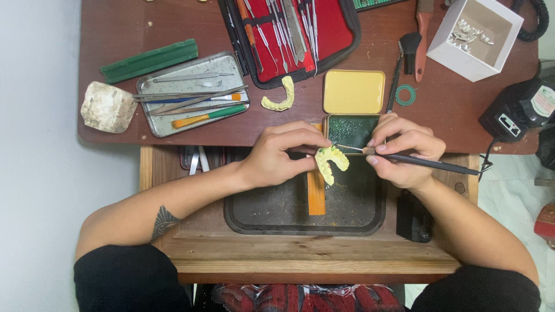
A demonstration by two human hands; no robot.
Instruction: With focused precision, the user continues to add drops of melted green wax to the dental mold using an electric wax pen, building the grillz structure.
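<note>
My left hand (278,155) grips a pale yellow dental cast (329,162), holding it over a dark tray (300,222). My right hand (404,150) holds a thin dark-handled carving tool (430,164), and its metal tip touches the top of the cast. An orange strip (316,193) lies in the tray under the cast. Just behind my hands sits an open tin of dark green wax (350,130) with its yellow lid (354,91).
A second yellow cast (280,99) lies on the brown table. A metal tray of tools (193,95), a green block (149,60), a pale stone lump (107,107), a red instrument case (292,34), a white box (475,37), a brush (423,34) and a black device (517,110) surround them.
</note>
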